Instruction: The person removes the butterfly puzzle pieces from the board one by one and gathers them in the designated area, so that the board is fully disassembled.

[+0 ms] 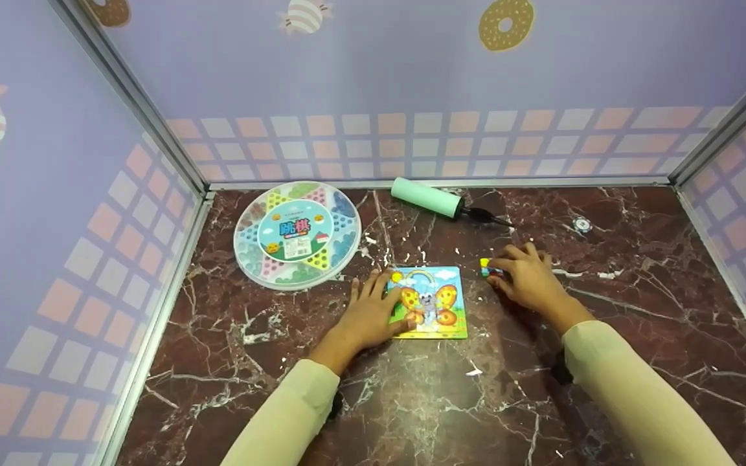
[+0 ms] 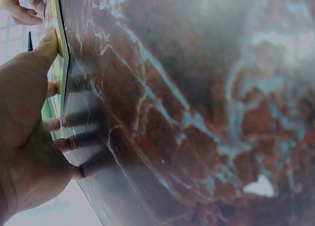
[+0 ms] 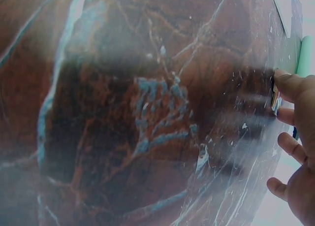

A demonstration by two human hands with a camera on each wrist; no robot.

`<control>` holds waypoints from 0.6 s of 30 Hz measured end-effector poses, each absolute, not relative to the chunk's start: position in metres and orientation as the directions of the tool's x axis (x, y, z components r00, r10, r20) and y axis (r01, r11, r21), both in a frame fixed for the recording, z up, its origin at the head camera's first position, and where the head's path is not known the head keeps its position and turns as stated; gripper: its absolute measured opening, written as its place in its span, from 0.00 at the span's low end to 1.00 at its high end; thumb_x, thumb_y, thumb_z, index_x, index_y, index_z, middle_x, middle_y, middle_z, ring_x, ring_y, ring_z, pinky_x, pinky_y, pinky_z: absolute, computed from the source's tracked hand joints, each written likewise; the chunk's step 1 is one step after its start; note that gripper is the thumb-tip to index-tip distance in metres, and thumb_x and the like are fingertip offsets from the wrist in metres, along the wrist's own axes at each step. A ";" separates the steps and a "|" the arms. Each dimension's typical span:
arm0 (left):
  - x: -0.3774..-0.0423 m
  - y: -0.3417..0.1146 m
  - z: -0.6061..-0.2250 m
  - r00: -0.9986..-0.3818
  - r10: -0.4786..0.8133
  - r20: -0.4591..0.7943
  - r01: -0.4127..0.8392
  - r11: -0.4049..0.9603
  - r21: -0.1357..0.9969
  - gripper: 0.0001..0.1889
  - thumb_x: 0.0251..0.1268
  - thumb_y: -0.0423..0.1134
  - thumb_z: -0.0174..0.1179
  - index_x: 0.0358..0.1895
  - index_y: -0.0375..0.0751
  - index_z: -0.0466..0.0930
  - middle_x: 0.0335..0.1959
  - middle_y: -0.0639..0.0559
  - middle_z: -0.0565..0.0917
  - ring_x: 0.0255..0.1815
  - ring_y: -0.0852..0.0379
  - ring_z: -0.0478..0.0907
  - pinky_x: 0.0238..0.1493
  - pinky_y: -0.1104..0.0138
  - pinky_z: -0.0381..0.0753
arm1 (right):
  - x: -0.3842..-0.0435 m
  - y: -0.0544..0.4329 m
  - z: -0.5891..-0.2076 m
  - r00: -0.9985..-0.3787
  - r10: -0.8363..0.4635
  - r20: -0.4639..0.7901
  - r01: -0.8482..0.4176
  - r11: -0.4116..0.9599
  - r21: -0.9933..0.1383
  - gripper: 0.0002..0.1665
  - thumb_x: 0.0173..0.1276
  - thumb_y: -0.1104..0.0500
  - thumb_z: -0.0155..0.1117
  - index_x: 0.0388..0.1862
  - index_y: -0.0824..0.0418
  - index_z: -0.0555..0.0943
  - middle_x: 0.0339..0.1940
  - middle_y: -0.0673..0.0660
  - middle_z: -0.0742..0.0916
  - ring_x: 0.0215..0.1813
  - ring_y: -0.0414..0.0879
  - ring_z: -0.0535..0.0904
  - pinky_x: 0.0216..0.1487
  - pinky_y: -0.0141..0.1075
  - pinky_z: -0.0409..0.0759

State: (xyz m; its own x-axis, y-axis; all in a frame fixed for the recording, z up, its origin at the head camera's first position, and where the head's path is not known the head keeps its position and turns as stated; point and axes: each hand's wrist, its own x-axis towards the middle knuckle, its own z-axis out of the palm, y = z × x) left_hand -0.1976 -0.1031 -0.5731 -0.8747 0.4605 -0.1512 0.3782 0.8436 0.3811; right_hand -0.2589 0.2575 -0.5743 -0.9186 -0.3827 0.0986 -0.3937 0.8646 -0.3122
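Note:
A square butterfly picture board [image 1: 441,317] lies flat on the marbled table in the middle of the head view. My left hand [image 1: 370,316] rests at its left side with the fingers spread, the thumb lying over the lower left part of the picture. To the right of the board, a small colourful piece [image 1: 485,265] in yellow, blue and red sits at the table surface. My right hand [image 1: 528,278] pinches it between thumb and fingers, which partly cover it. In the right wrist view the piece shows only as a thin edge [image 3: 275,98] between the fingertips.
A round Chinese checkers set [image 1: 340,262] lies at the back left. Against the back wall is a mint-green hand pump [image 1: 425,197] with a black nozzle. A small round chip-like disc [image 1: 581,224] lies at the back right. Patterned walls enclose the table [image 1: 412,414].

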 end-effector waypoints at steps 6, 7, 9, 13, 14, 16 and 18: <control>-0.197 -0.105 -0.574 -0.873 0.465 -0.148 0.379 0.837 0.395 0.40 0.80 0.70 0.57 0.82 0.48 0.71 0.92 0.36 0.53 0.94 0.29 0.45 0.89 0.28 0.43 | -0.259 0.257 -0.575 -0.919 -0.382 0.098 -0.393 0.866 -0.310 0.19 0.79 0.50 0.74 0.64 0.55 0.90 0.64 0.60 0.87 0.64 0.67 0.75 0.64 0.81 0.71; -0.197 -0.106 -0.574 -0.873 0.466 -0.146 0.380 0.835 0.399 0.40 0.80 0.70 0.57 0.83 0.49 0.70 0.92 0.36 0.53 0.94 0.29 0.45 0.89 0.28 0.43 | -0.259 0.257 -0.574 -0.919 -0.382 0.098 -0.393 0.866 -0.309 0.20 0.79 0.50 0.74 0.64 0.55 0.90 0.64 0.60 0.87 0.64 0.67 0.75 0.64 0.81 0.71; -0.197 -0.106 -0.575 -0.872 0.470 -0.137 0.385 0.831 0.402 0.39 0.81 0.69 0.57 0.83 0.49 0.71 0.92 0.35 0.53 0.94 0.28 0.45 0.89 0.27 0.43 | -0.259 0.256 -0.573 -0.919 -0.383 0.096 -0.393 0.866 -0.310 0.20 0.79 0.50 0.74 0.64 0.56 0.90 0.64 0.60 0.86 0.65 0.68 0.75 0.63 0.81 0.71; -0.198 -0.107 -0.575 -0.870 0.478 -0.123 0.397 0.826 0.400 0.39 0.81 0.69 0.56 0.83 0.49 0.71 0.92 0.35 0.54 0.93 0.27 0.46 0.89 0.27 0.45 | -0.259 0.255 -0.570 -0.922 -0.380 0.078 -0.384 0.867 -0.317 0.20 0.78 0.49 0.74 0.63 0.57 0.90 0.65 0.61 0.85 0.66 0.69 0.74 0.65 0.81 0.70; -0.198 -0.107 -0.575 -0.869 0.480 -0.121 0.400 0.825 0.399 0.39 0.81 0.69 0.55 0.82 0.49 0.71 0.92 0.35 0.54 0.93 0.27 0.46 0.88 0.27 0.45 | -0.259 0.255 -0.570 -0.922 -0.379 0.074 -0.382 0.868 -0.318 0.21 0.78 0.48 0.74 0.63 0.57 0.90 0.65 0.61 0.85 0.67 0.70 0.74 0.66 0.82 0.69; -0.198 -0.108 -0.576 -0.868 0.482 -0.121 0.402 0.825 0.398 0.38 0.81 0.70 0.55 0.81 0.49 0.72 0.92 0.35 0.54 0.93 0.28 0.46 0.88 0.27 0.45 | -0.259 0.254 -0.570 -0.923 -0.379 0.073 -0.381 0.868 -0.318 0.22 0.78 0.47 0.75 0.64 0.58 0.89 0.66 0.62 0.85 0.67 0.70 0.74 0.67 0.81 0.69; -0.198 -0.108 -0.577 -0.867 0.482 -0.125 0.402 0.826 0.396 0.38 0.80 0.71 0.56 0.80 0.50 0.73 0.92 0.35 0.54 0.94 0.28 0.45 0.89 0.27 0.44 | -0.260 0.252 -0.569 -0.921 -0.380 0.079 -0.385 0.867 -0.315 0.24 0.78 0.46 0.75 0.65 0.58 0.88 0.67 0.62 0.85 0.67 0.69 0.74 0.67 0.81 0.70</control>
